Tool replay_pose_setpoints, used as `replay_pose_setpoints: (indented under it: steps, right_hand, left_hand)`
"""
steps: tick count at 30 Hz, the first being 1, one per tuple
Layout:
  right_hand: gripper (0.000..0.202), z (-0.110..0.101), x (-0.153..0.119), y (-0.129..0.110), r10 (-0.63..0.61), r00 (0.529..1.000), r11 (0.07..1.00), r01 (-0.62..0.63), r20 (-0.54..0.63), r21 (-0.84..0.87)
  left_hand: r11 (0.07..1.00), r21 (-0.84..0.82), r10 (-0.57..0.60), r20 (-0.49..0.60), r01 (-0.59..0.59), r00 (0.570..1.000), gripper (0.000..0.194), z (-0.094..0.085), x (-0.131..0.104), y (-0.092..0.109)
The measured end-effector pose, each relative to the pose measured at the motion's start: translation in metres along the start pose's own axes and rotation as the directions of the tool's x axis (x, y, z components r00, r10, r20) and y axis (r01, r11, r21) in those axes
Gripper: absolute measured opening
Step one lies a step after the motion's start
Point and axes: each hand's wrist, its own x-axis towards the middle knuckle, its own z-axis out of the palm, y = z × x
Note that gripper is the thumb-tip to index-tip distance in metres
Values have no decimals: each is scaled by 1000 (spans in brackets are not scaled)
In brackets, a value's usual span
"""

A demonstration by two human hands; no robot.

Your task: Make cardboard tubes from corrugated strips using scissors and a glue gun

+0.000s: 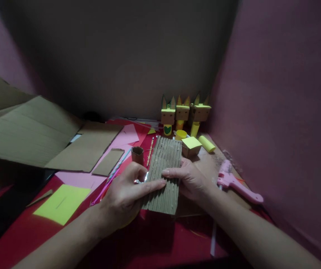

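The fingers of the right hand [192, 177] grasp the ridged cardboard piece [164, 157], which is between both hands. The left hand [124, 189] has its fingers bent around a shiny object [140, 181], the index finger touching this cardboard. Beyond them stands a brown tube [137, 156]; rightward lies a pink glue gun [234, 182].

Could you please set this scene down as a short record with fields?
Left hand: index finger against the ridged brown rectangular cardboard piece; a shiny silver item, mostly hidden, at its curled fingers
Right hand: holds that piece, thumb on the ridged face
Beyond: three brown cardboard figures with pointed ears; upright brown cardboard tube
Right side: pink glue gun
Left side: bright yellow paper sheet
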Motion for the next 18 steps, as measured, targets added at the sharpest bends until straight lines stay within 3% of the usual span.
replay_pose_setpoints:
  steps: [2,4,6,8,11,15,18]
  right_hand:
    - [40,-1,1,1,2,1000,1000,-1,-18,9]
    - [33,-2,1,1,0,999,1000,1,-35,20]
    - [28,-2,0,2,-2,999,999,4,-43,34]
    - [29,1,-1,2,-11,999,999,13,-44,41]
    - [29,7,-5,3,2,999,993,3,-37,116]
    - [22,12,-8,6,209,978,921,-201,12,334]
    - [23,12,-8,11,277,960,892,-269,30,362]
  left_hand:
    - [980,131,152,-16,-149,988,43,-6,3,4]
    - [930,208,289,94,-303,953,43,-11,7,7]
    - [901,192,347,217,-388,912,41,-15,9,10]
    - [899,156,359,267,-408,894,40,-17,10,11]
    - [903,160,358,236,-399,904,40,-16,9,11]
    - [897,230,343,175,-377,923,40,-10,7,12]
    - [874,259,376,174,-411,910,39,-4,6,13]
